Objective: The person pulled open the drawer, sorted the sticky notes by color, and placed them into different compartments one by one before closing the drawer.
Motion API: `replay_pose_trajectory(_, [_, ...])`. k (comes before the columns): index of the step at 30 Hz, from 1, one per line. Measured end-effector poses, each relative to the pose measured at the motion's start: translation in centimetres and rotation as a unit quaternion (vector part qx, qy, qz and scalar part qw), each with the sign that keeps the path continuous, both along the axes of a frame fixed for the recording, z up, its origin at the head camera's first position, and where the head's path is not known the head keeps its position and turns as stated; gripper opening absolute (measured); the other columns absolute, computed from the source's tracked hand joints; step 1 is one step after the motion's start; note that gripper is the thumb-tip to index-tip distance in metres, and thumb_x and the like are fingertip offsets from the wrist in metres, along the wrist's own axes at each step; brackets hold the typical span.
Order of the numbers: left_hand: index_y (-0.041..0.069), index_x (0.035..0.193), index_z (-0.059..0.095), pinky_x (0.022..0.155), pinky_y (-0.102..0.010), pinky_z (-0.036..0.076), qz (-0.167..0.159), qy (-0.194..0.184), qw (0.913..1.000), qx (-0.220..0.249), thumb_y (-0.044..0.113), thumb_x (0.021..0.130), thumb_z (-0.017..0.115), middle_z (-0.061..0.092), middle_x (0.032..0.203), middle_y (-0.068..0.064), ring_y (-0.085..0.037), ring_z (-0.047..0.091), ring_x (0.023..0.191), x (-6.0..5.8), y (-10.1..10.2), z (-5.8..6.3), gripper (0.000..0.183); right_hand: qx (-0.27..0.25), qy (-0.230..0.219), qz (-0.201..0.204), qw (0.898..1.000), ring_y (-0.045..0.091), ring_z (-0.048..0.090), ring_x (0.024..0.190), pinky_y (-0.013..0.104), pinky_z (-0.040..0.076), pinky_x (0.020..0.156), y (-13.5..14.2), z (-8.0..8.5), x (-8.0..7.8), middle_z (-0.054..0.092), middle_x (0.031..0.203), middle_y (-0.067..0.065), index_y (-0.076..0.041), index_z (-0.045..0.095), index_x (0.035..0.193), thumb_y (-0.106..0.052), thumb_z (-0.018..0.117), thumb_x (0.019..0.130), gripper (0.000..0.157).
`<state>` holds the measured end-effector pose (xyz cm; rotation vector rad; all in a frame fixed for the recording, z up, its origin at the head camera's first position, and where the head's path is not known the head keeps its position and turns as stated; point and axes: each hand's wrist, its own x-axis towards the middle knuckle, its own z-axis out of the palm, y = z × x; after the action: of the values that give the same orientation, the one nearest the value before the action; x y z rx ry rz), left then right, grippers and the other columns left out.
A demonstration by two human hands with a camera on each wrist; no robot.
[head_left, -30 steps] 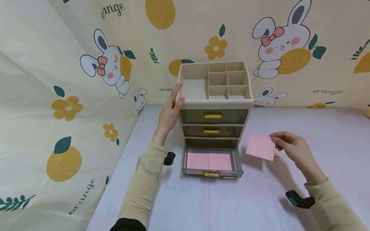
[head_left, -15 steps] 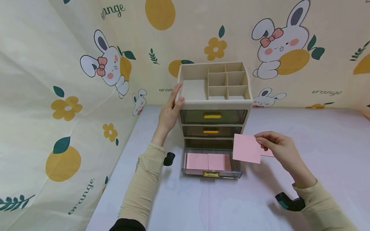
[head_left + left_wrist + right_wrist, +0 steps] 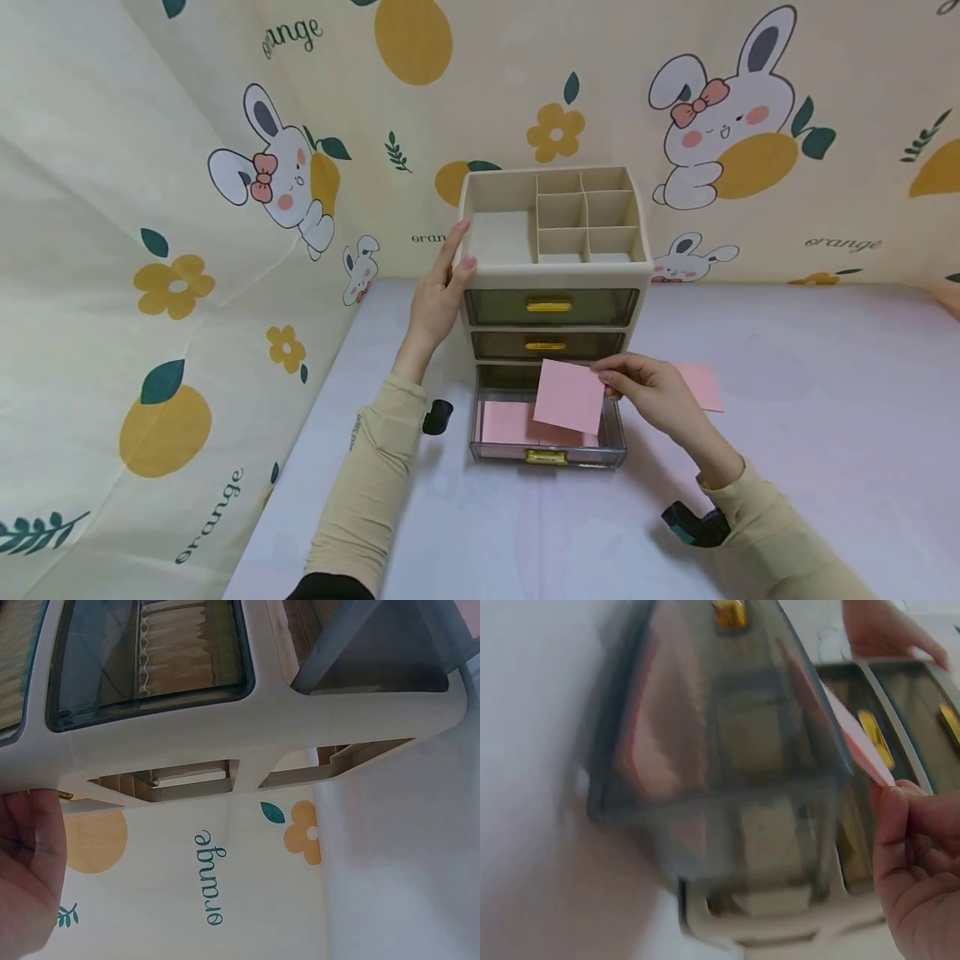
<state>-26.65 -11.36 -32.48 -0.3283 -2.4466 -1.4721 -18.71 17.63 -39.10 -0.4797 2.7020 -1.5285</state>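
Note:
My right hand [image 3: 652, 392] pinches a pink sticky note [image 3: 568, 398] at its edge between thumb and fingertips. The note hangs tilted over the pulled-out bottom drawer [image 3: 480, 454] of a cream desk organizer [image 3: 555, 270]. Inside that clear drawer lie two more pink notes [image 3: 506, 422], the right one mostly covered by the held note in the head view. From the right wrist view, the held note [image 3: 859, 742] appears nearly edge-on. My left hand [image 3: 438, 304] rests against the organizer's upper left side with fingers extended; the left wrist view shows its fingertips [image 3: 46, 817] at the organizer's edge.
Another pink note [image 3: 699, 387] lies on the white table [image 3: 825, 433] to the right, partly behind my right hand. Two upper drawers [image 3: 551, 307] with yellow handles are pushed in. Open compartments [image 3: 562, 212] top the organizer. A rabbit-patterned backdrop [image 3: 510, 83] stands behind.
My right hand has carried the pink note leftward from beside the organizer to over the bottom drawer, uncovering the note on the table. The left hand has stayed at the organizer's side.

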Motion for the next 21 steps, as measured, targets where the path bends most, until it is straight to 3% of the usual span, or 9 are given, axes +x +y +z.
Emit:
replay_pose_trajectory(6, [0.054, 0.14, 0.024, 0.069, -0.038, 0.042, 0.002, 0.007, 1.0, -0.007, 0.093, 0.066, 0.024, 0.031, 0.152, -0.001, -0.032, 0.051, 0.11, 0.0, 0.0, 0.0, 0.083, 0.002, -0.008, 0.036, 0.999, 0.009, 0.061, 0.069, 0.027, 0.054, 0.062, -2.6, -0.6, -0.1, 0.068, 0.084, 0.01, -0.005, 0.067, 0.102, -0.009, 0.057, 0.091, 0.015])
replay_pose_trajectory(14, [0.055, 0.139, 0.025, 0.086, -0.052, 0.047, 0.003, 0.001, 1.0, -0.002, 0.093, 0.066, 0.025, 0.031, 0.152, 0.001, -0.033, 0.049, 0.121, 0.0, 0.0, 0.0, 0.082, 0.055, 0.009, 0.044, 0.997, 0.011, 0.06, 0.068, 0.02, 0.048, 0.057, -5.2, -1.3, -0.2, 0.067, 0.076, 0.004, -0.007, 0.068, 0.093, -0.009, 0.06, 0.09, 0.009])
replay_pose_trajectory(21, [0.054, 0.139, 0.024, 0.08, -0.049, 0.048, 0.005, 0.001, 1.0, -0.004, 0.093, 0.065, 0.024, 0.03, 0.152, 0.001, -0.033, 0.05, 0.119, 0.0, 0.0, 0.0, 0.084, 0.085, 0.014, 0.043, 0.995, 0.008, 0.057, 0.065, 0.021, 0.045, 0.057, -6.2, -2.2, -0.5, 0.068, 0.074, 0.001, -0.008, 0.07, 0.09, -0.011, 0.062, 0.089, 0.009])
